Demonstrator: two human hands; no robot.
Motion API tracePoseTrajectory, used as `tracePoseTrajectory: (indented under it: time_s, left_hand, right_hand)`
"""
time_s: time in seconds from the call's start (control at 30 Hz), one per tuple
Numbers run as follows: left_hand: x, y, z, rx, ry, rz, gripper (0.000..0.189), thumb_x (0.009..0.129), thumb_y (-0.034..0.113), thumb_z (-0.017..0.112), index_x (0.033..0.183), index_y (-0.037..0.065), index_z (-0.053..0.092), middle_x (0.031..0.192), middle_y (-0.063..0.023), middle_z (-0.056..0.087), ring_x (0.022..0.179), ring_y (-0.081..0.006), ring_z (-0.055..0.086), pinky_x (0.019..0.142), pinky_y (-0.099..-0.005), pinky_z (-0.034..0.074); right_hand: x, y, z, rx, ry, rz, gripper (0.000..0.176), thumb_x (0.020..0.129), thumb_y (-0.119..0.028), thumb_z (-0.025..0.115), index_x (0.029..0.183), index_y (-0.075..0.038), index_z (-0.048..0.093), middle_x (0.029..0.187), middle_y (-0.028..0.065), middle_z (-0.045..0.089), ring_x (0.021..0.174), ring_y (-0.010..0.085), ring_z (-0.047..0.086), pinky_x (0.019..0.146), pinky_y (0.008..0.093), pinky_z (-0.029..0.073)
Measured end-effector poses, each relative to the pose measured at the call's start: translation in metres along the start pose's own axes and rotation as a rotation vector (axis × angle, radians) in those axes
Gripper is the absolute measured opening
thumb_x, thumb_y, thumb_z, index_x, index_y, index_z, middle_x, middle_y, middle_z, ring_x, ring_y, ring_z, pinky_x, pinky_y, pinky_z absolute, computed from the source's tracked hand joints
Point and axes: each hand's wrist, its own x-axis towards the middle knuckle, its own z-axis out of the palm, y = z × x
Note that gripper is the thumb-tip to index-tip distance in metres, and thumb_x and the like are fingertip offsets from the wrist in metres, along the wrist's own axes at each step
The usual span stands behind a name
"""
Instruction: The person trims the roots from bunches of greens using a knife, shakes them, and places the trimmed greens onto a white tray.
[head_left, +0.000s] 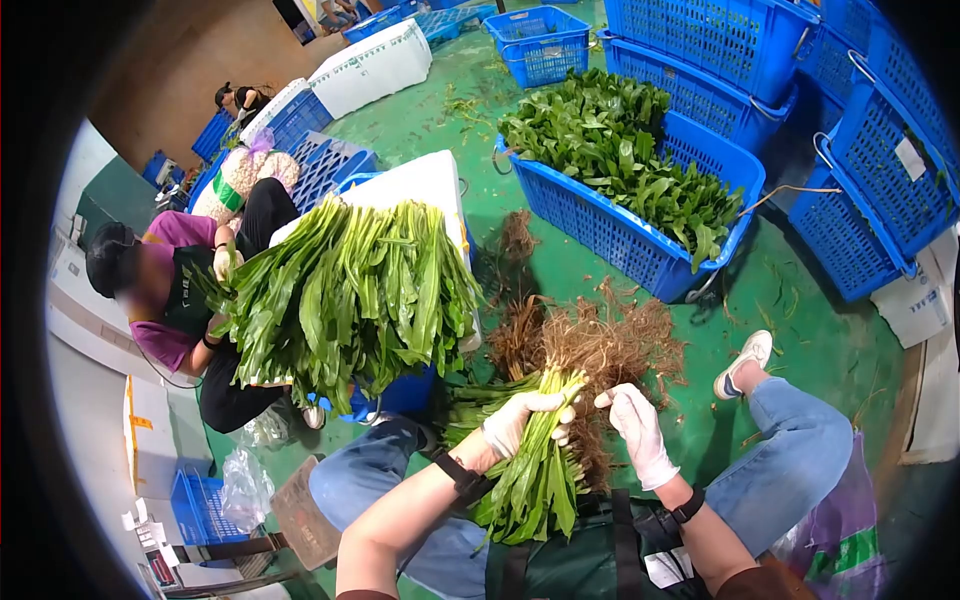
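My left hand [512,424], in a white glove, is closed around a bunch of long-leafed greens [540,480]. Its pale stem ends point up and away from me, while the leaves hang over my lap. Just right of the bunch is my right hand [640,432], also gloved, with its fingers curled together near the stem ends; whatever they may pinch is too small to make out. Beyond both hands, a heap of brown roots [625,340] lies on the floor. More greens [465,408] with roots on lie to the left of my left hand.
A large pile of greens [350,290] rests on a white lid at left, beside a seated co-worker [180,290]. A blue crate [590,225] of leaves stands ahead. Stacked blue crates [700,50] rise behind it. The green floor [735,330] carries scattered scraps.
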Motion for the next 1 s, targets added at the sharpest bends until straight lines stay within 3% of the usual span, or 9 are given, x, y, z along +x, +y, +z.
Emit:
tracePoseTrajectory:
  time_s: [0.13, 0.2, 0.23, 0.33, 0.37, 0.53, 0.6, 0.87, 1.0]
  left_hand:
    - [0.002, 0.000, 0.004, -0.008, -0.012, -0.003, 0.031, 0.088, 0.025, 0.061, 0.111, 0.006, 0.055, 0.082, -0.0031, 0.058, 0.067, -0.0163, 0.053, 0.072, -0.0333, 0.046]
    - [-0.002, 0.010, 0.011, 0.028, -0.200, 0.087, 0.033, 0.087, 0.024, 0.061, 0.113, 0.006, 0.054, 0.081, -0.0037, 0.057, 0.064, -0.0170, 0.052, 0.071, -0.0339, 0.045]
    - [-0.006, 0.017, 0.017, 0.041, -0.198, 0.116, 0.034, 0.085, 0.024, 0.062, 0.113, 0.006, 0.053, 0.079, -0.0039, 0.055, 0.063, -0.0175, 0.051, 0.069, -0.0342, 0.044]
    - [-0.007, 0.020, 0.008, -0.077, -0.245, 0.166, 0.033, 0.084, 0.027, 0.061, 0.110, 0.008, 0.054, 0.076, 0.0003, 0.050, 0.062, -0.0154, 0.047, 0.069, -0.0333, 0.041]
    - [-0.006, 0.017, 0.007, -0.142, -0.239, 0.151, 0.031, 0.084, 0.027, 0.060, 0.108, 0.009, 0.055, 0.075, 0.0026, 0.048, 0.061, -0.0140, 0.045, 0.069, -0.0320, 0.039]
    - [0.008, -0.005, 0.010, -0.273, -0.274, 0.186, 0.028, 0.087, 0.030, 0.056, 0.106, 0.009, 0.054, 0.073, 0.0046, 0.045, 0.060, -0.0124, 0.043, 0.069, -0.0313, 0.037]
    - [0.008, -0.013, 0.014, -0.286, -0.228, 0.165, 0.028, 0.087, 0.030, 0.057, 0.106, 0.009, 0.054, 0.073, 0.0044, 0.045, 0.061, -0.0126, 0.043, 0.069, -0.0317, 0.037]
    - [0.015, -0.023, 0.022, -0.327, -0.253, 0.142, 0.028, 0.086, 0.031, 0.057, 0.104, 0.010, 0.051, 0.071, 0.0052, 0.042, 0.060, -0.0116, 0.041, 0.069, -0.0309, 0.036]
    - [0.011, -0.028, 0.026, -0.396, -0.301, 0.109, 0.026, 0.086, 0.030, 0.056, 0.101, 0.010, 0.049, 0.071, 0.0057, 0.043, 0.059, -0.0115, 0.042, 0.066, -0.0299, 0.037]
  right_hand:
    - [0.003, 0.033, -0.003, 0.109, 0.009, 0.106, 0.025, 0.100, -0.028, 0.049, 0.099, -0.004, 0.057, 0.082, 0.0008, 0.063, 0.063, 0.0065, 0.043, 0.057, 0.0222, 0.038]
    - [0.000, 0.109, -0.017, -0.269, -0.028, 0.175, 0.030, 0.098, -0.035, 0.052, 0.101, -0.005, 0.059, 0.076, -0.0016, 0.059, 0.061, 0.0060, 0.043, 0.057, 0.0216, 0.036]
    - [-0.001, 0.105, -0.016, -0.110, 0.067, 0.368, 0.033, 0.096, -0.040, 0.054, 0.100, -0.007, 0.060, 0.068, -0.0045, 0.050, 0.057, 0.0040, 0.039, 0.051, 0.0205, 0.032]
    - [0.003, 0.055, -0.017, 0.275, 0.156, 0.384, 0.030, 0.097, -0.038, 0.053, 0.099, -0.008, 0.059, 0.063, -0.0066, 0.041, 0.054, 0.0018, 0.034, 0.046, 0.0197, 0.026]
    - [0.002, 0.030, -0.014, 0.439, 0.108, 0.318, 0.025, 0.099, -0.034, 0.052, 0.100, -0.009, 0.055, 0.064, -0.0072, 0.036, 0.053, 0.0006, 0.030, 0.043, 0.0192, 0.020]
    - [0.005, 0.003, 0.015, 0.567, -0.043, 0.124, 0.028, 0.099, -0.037, 0.051, 0.103, -0.010, 0.049, 0.065, -0.0062, 0.037, 0.051, 0.0019, 0.028, 0.045, 0.0189, 0.022]
    - [0.007, 0.003, 0.025, 0.605, -0.046, 0.140, 0.022, 0.099, -0.031, 0.052, 0.103, -0.009, 0.049, 0.070, -0.0071, 0.037, 0.056, 0.0016, 0.030, 0.047, 0.0185, 0.021]
    - [0.005, -0.020, 0.032, 0.638, -0.025, 0.183, 0.029, 0.098, -0.038, 0.054, 0.104, -0.011, 0.047, 0.077, -0.0065, 0.044, 0.061, 0.0016, 0.038, 0.050, 0.0156, 0.027]
    - [0.015, 0.029, 0.033, 0.589, 0.039, 0.084, 0.027, 0.097, -0.037, 0.055, 0.102, -0.011, 0.048, 0.077, -0.0063, 0.048, 0.055, 0.0027, 0.038, 0.046, 0.0160, 0.027]
